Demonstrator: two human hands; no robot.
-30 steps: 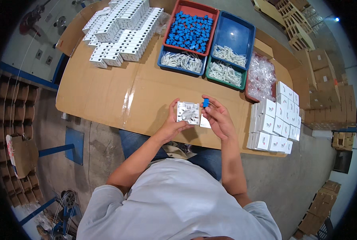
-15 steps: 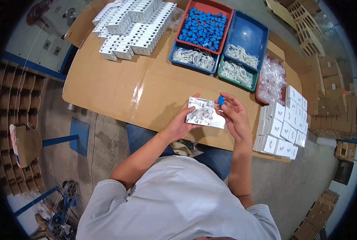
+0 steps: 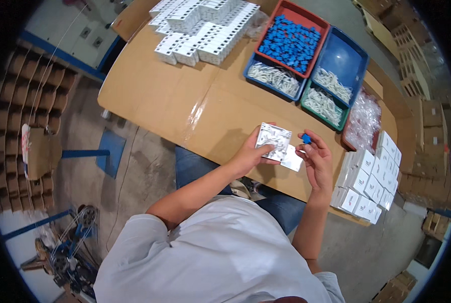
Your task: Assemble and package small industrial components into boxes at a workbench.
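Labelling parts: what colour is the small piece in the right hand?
Blue. The small piece, pinched in the right hand, shows best in the head view.

Fisheye rim blacks out all corners, cutting the cardboard stacks (image 3: 13, 131) at far left and the cartons (image 3: 427, 141) at right, w/ edges bent and soft. The left hand (image 3: 248, 156) covers the lower part of the small white box (image 3: 273, 141), and what's printed on it is too small to tell; the blue piece (image 3: 306, 138) in the right hand (image 3: 316, 164) is mostly hidden by fingertips, shape unclear. Contents of the trays at upper center, i.e. blue bits (image 3: 288, 43) and white bits (image 3: 273, 78), are too tiny to ID, and the clear bag pile (image 3: 364, 118) is a blur.
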